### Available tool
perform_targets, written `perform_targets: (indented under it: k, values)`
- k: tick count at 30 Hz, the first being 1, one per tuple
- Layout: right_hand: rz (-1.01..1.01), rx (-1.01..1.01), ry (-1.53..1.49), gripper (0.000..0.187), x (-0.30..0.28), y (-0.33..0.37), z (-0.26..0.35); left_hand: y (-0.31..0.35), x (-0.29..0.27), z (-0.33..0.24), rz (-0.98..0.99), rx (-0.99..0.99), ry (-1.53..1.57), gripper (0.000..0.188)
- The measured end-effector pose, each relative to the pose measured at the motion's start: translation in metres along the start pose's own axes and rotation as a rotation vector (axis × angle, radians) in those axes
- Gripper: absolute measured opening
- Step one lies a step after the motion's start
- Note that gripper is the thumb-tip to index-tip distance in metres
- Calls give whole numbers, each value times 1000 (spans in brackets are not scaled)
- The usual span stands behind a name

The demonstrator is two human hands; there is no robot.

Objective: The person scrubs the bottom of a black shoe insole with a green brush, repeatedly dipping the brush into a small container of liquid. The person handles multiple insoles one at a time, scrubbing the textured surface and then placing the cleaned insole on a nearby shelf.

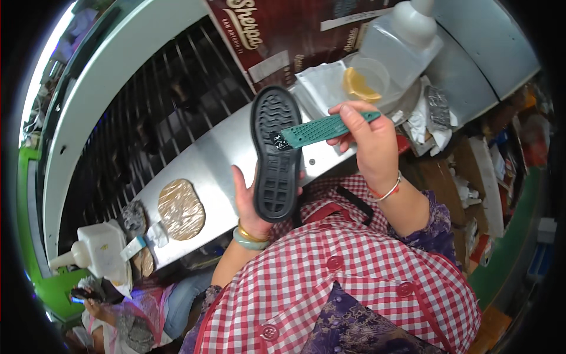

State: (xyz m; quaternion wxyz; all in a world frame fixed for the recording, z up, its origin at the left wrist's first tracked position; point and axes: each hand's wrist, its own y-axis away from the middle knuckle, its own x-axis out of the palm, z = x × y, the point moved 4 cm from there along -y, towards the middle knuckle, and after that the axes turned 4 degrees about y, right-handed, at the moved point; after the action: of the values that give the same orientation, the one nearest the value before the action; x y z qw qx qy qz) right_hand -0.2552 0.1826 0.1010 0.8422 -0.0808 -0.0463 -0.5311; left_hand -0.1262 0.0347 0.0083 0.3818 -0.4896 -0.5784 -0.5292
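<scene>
A black shoe sole (275, 159), its treaded side facing up, is held upright in my left hand (252, 203). The left fingers wrap behind its lower half, so they are mostly hidden. My right hand (368, 133) pinches a flat green tool with a textured, perforated surface (321, 130) between thumb and fingers. The tool's far end lies over the middle of the sole, beside a small dark patch with white marks (279, 140). Whether that end touches the sole, and whether it carries bristles, I cannot tell.
Beneath is a metal ledge (221, 177) alongside a dark barred conveyor (159, 106). A plastic-wrapped oval pad (181, 209) lies on it. White bottles (401, 47) (103, 251), a cup with an orange piece (361, 82) and a maroon box (283, 35) stand around. Another person (130, 318) sits lower left.
</scene>
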Motion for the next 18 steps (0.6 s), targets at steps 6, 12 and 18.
perform_targets:
  k: [6,12,18]
  values:
    - [23,-57,45,22,23,3,-9,8,11,3,55,18,-62,89]
    - [100,-37,113,19,25,20,-8,6,17,0,42,60,-79,87]
    - [147,-72,197,17,41,45,-3,0,20,-5,18,145,11,80]
